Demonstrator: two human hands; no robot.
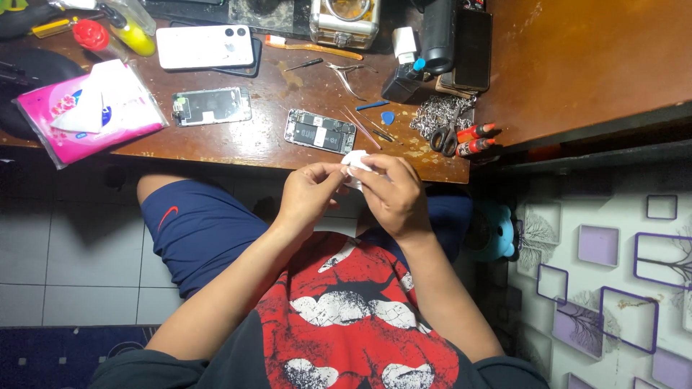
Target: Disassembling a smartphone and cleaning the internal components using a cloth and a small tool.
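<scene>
While both pinch: left hand (pixel 308 191) and right hand (pixel 393 191) hold one small white piece (pixel 356 160) tight.
Spot: above lap, by desk (pixel 245 140) edge.
Nearby: open phone (pixel 319 132).

One head-worn camera looks steeply down from close above, facing the brown tabletop (pixel 238 140) edge, the person's lap and the floor beyond.

Two opened phones (pixel 211 106) (pixel 319 132) (backs off), one white phone (pixel 205 47), one pink tissue pack (pixel 90 112), one scissors (pixel 446 135).

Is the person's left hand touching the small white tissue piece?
Touching. The head view shows left hand fingertips pinching the small white tissue piece, which the right hand also grips.
</scene>
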